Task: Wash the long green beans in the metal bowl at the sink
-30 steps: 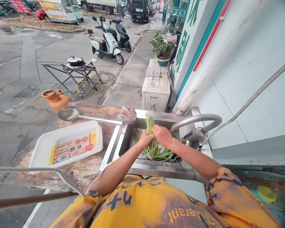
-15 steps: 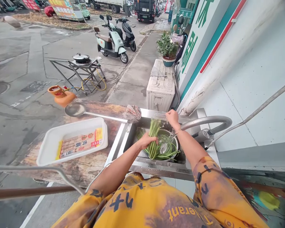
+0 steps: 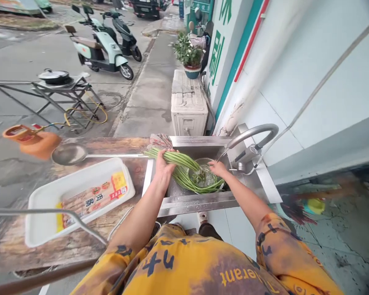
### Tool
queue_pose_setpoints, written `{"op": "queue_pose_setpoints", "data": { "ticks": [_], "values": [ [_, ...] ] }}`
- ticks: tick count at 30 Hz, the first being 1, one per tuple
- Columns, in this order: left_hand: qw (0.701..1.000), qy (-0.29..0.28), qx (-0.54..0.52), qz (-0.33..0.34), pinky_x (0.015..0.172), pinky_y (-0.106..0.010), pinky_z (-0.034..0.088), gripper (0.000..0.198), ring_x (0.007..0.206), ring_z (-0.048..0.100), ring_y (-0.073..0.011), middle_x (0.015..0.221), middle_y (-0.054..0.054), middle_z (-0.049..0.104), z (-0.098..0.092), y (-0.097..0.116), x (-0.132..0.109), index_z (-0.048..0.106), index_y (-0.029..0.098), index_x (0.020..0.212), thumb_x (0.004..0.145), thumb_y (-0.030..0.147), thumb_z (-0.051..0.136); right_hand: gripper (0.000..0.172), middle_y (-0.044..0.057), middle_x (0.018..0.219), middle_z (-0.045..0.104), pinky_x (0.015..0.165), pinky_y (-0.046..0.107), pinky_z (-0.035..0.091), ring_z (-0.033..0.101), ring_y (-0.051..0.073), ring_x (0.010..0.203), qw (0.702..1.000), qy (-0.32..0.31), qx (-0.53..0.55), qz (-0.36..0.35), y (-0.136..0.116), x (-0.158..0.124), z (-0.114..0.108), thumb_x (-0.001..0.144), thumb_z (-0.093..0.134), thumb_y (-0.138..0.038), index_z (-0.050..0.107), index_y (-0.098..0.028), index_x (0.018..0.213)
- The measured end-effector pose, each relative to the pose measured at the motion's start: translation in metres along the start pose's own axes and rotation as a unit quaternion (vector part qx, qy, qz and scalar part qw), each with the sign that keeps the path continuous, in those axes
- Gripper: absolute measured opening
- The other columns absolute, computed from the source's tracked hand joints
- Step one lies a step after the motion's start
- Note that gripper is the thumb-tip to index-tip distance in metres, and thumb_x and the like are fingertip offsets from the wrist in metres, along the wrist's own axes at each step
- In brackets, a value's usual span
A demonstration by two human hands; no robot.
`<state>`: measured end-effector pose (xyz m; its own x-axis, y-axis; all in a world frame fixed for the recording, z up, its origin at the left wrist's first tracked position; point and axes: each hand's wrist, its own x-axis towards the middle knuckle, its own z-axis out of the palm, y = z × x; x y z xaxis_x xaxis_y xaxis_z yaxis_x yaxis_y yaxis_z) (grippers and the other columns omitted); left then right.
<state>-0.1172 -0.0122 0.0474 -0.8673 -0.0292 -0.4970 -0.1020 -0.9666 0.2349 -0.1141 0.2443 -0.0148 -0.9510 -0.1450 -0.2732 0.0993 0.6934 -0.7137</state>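
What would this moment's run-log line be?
left hand: gripping long green beans | right hand: below faucet spout, grip unclear | place: over sink | nearby: ladle, white tray

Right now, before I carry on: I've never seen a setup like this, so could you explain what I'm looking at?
There's no machine here: these are a person's own bare hands, seen by one camera worn on the head, looking forward and down.

The left hand grips a bunch of long green beans over a metal sink; more beans lie in the sink. The right hand is near the faucet's stream; I can't tell whether it holds anything.

On the wooden surface to the left are a white tray with a printed food packet inside, and a long-handled ladle.
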Motion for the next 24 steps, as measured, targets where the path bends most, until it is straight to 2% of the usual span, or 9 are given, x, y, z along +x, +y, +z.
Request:
{"op": "queue_pose_setpoints", "data": {
  "ticks": [3,5,8,10,13,16,18,20,24],
  "values": [
    [1.0,0.005,-0.01,-0.011,0.077,-0.032,0.054,0.007,0.059,0.057,-0.0102,0.061,0.003,0.054,0.026,0.0,-0.003,0.047,0.017,0.073,0.075,0.012,0.052,0.057,0.003,0.128,0.059,0.096,0.031,0.045,0.057,0.02,0.113,0.994,-0.051,0.065,-0.074,-0.006,-0.015,0.011,0.074,0.067,-0.019,0.053,-0.027,0.13],
    [0.999,0.034,-0.018,-0.005,0.069,-0.027,0.054,0.006,0.058,0.057,-0.0098,0.062,0.002,0.053,0.042,0.002,-0.002,0.048,0.017,0.075,0.077,0.012,0.051,0.072,0.003,0.134,0.054,0.098,0.032,0.043,0.052,0.021,0.12,0.987,-0.068,0.098,-0.111,-0.011,-0.02,0.017,0.07,0.07,-0.024,0.044,-0.027,0.137],
    [0.997,0.061,-0.034,0.023,0.064,-0.021,0.052,0.006,0.058,0.057,-0.0088,0.064,0.002,0.053,0.053,0.005,0.002,0.049,0.016,0.077,0.083,0.017,0.052,0.069,0.008,0.128,0.058,0.098,0.036,0.042,0.053,0.023,0.117,0.978,-0.073,0.133,-0.14,-0.015,-0.021,0.023,0.072,0.069,-0.038,0.046,-0.02,0.134],
    [0.996,0.045,-0.044,0.065,0.068,-0.023,0.053,0.017,0.063,0.059,-0.0101,0.07,0.0,0.057,0.049,0.001,0.003,0.052,0.016,0.08,0.085,0.032,0.056,0.059,0.008,0.123,0.06,0.097,0.037,0.042,0.055,0.022,0.113,0.974,-0.069,0.152,-0.157,-0.018,-0.018,0.025,0.078,0.062,-0.042,0.048,-0.018,0.129],
    [0.994,-0.048,-0.01,0.097,0.076,-0.029,0.053,0.039,0.078,0.063,-0.0146,0.086,-0.005,0.064,0.027,-0.019,0.0,0.057,0.017,0.089,0.081,0.055,0.058,0.052,0.007,0.117,0.063,0.094,0.035,0.043,0.057,0.02,0.108,0.963,-0.083,0.169,-0.191,-0.025,-0.013,0.027,0.079,0.061,-0.041,0.051,-0.016,0.124],
    [0.99,-0.113,0.08,-0.009,0.083,-0.04,0.051,0.033,0.091,0.064,-0.0211,0.1,-0.011,0.065,0.004,-0.047,-0.004,0.059,0.016,0.095,0.083,0.047,0.059,0.044,0.003,0.108,0.066,0.087,0.031,0.046,0.06,0.019,0.099,0.951,-0.125,0.171,-0.226,-0.032,-0.008,0.025,0.078,0.063,-0.04,0.059,-0.016,0.115],
    [0.991,-0.098,0.093,-0.016,0.085,-0.042,0.05,0.015,0.088,0.065,-0.0207,0.091,-0.009,0.066,-0.003,-0.061,-0.003,0.06,0.015,0.089,0.084,0.029,0.059,0.036,0.001,0.098,0.068,0.08,0.029,0.048,0.062,0.017,0.089,0.946,-0.146,0.164,-0.238,-0.034,-0.004,0.022,0.079,0.062,-0.04,0.064,-0.016,0.107],
    [0.995,-0.044,0.083,0.03,0.081,-0.037,0.051,0.004,0.075,0.064,-0.0164,0.073,-0.005,0.063,-0.003,-0.069,0.0,0.058,0.013,0.079,0.081,0.016,0.06,0.032,0.002,0.09,0.068,0.076,0.031,0.049,0.062,0.018,0.082,0.95,-0.134,0.151,-0.238,-0.034,-0.002,0.018,0.078,0.062,-0.039,0.066,-0.016,0.101],
    [0.992,0.044,0.068,0.094,0.069,-0.029,0.052,0.01,0.063,0.06,-0.0127,0.063,-0.002,0.058,0.008,-0.08,0.007,0.054,0.012,0.074,0.081,0.011,0.06,0.042,0.009,0.111,0.059,0.094,0.041,0.04,0.052,0.025,0.105,0.965,0.002,0.133,-0.228,-0.037,-0.007,0.012,0.074,0.067,-0.033,0.061,-0.017,0.113]
  ]
}}
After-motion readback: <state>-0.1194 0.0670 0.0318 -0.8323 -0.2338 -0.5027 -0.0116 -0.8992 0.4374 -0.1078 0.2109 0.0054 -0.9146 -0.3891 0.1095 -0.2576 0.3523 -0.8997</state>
